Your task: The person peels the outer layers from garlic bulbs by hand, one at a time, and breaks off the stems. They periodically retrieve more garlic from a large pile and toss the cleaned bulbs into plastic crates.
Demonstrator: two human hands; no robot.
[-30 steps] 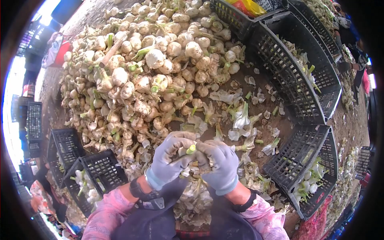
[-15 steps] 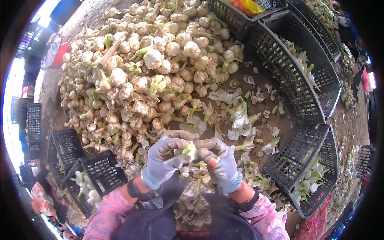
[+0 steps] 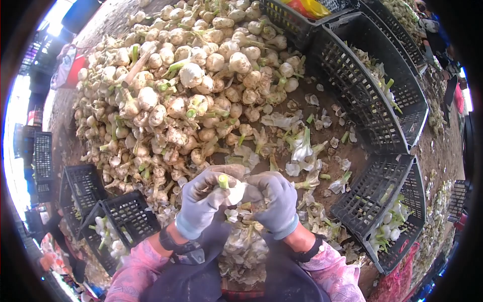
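Note:
Between my gloved hands is a white garlic bulb with a short green cut stem turned up on its left side. My left hand is closed round the bulb near the stem. The fingers of my right hand are bent and pinch the bulb's right side; their tips are partly hidden. Both gloves are grey-white with soiled fingers. Just beyond my hands lies a large pile of unpeeled garlic, dirty and with stems. Loose garlic skins lie below, between my knees.
Black plastic crates stand at the right: a tall one with skins and stems, and a lower one holding cleaned garlic. At the left, another crate stands beside white bulbs. Peeled skins litter the ground ahead.
The bulb has turned in my hands, so its cut stem now points up and more white surface shows. My right hand's fingers have shifted along its right side.

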